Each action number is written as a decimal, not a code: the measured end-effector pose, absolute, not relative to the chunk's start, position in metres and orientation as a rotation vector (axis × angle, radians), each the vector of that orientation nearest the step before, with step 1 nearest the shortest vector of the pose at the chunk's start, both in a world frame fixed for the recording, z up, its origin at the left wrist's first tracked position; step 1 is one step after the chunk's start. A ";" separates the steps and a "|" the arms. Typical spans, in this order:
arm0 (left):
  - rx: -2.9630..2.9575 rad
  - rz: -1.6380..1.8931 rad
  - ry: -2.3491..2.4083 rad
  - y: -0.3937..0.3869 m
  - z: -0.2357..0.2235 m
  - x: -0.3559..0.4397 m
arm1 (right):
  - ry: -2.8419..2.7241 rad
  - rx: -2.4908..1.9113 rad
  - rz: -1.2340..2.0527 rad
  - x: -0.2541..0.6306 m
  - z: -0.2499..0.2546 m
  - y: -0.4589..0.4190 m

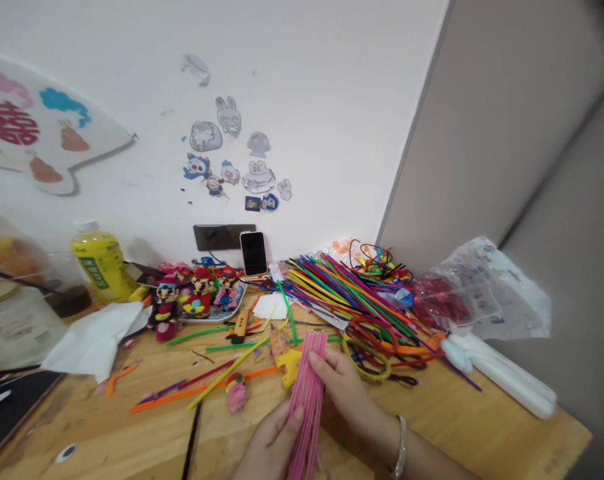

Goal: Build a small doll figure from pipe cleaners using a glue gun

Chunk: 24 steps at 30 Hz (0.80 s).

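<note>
Both my hands hold a bundle of pink pipe cleaners (309, 387) upright over the wooden table (132, 433). My left hand (272, 443) grips the bundle low, thumb pressed on its side. My right hand (345, 387), a silver bracelet at the wrist, wraps its fingers round the bundle from the right. A yellow piece (288, 363) lies just behind the bundle. A small pink pompom figure (236, 393) sits to the left.
A big heap of coloured pipe cleaners (352, 293) lies behind. Loose stems (197, 387) scatter at left. Small dolls (197, 297), a phone (253, 253), a yellow bottle (99, 263), white tissue (95, 340) and plastic bags (482, 293) crowd the back.
</note>
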<state>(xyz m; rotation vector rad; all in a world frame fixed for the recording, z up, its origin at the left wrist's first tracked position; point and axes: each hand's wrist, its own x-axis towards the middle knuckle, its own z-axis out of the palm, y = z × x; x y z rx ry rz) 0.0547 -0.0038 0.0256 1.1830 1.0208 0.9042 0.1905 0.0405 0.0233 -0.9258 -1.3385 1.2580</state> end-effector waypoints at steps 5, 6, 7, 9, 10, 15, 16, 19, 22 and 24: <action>1.195 0.879 0.992 -0.003 0.019 0.056 | -1.351 -0.933 1.258 0.189 0.020 0.040; 1.197 0.878 0.983 -0.003 0.017 0.056 | -1.354 -0.936 1.262 0.189 0.020 0.040; 1.198 0.869 0.975 -0.003 0.015 0.056 | -1.356 -0.940 1.262 0.189 0.021 0.039; 1.191 0.859 0.979 -0.003 0.014 0.056 | -1.353 -0.948 1.254 0.189 0.023 0.039; 1.188 0.865 0.982 -0.003 0.014 0.056 | -1.345 -0.948 1.251 0.189 0.023 0.039; 1.181 0.879 0.940 -0.003 0.020 0.056 | -1.336 -0.935 1.242 0.189 0.025 0.040; 1.176 0.863 0.934 -0.003 0.020 0.056 | -1.345 -0.939 1.239 0.189 0.024 0.040; 1.125 0.832 0.950 -0.004 0.018 0.057 | -1.372 -0.971 1.233 0.190 0.022 0.040; 1.050 0.829 0.966 -0.005 0.010 0.059 | -1.377 -0.972 1.232 0.190 0.022 0.038; 1.046 0.815 0.954 -0.006 0.004 0.060 | -1.373 -0.961 1.233 0.190 0.024 0.038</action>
